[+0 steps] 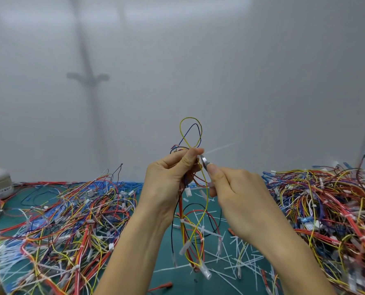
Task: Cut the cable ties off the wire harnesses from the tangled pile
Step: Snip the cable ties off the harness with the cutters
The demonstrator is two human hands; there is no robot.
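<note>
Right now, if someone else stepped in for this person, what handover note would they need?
Left hand grips a wire harness, held up above the mat.
Right hand holds a small metal cutter at a white cable tie beside the left thumb; the tie looks uncut.
Done: many cut ties lie on the mat.
Left: this tie, a lower tie on the same harness, then the tangled left pile and right pile.
</note>
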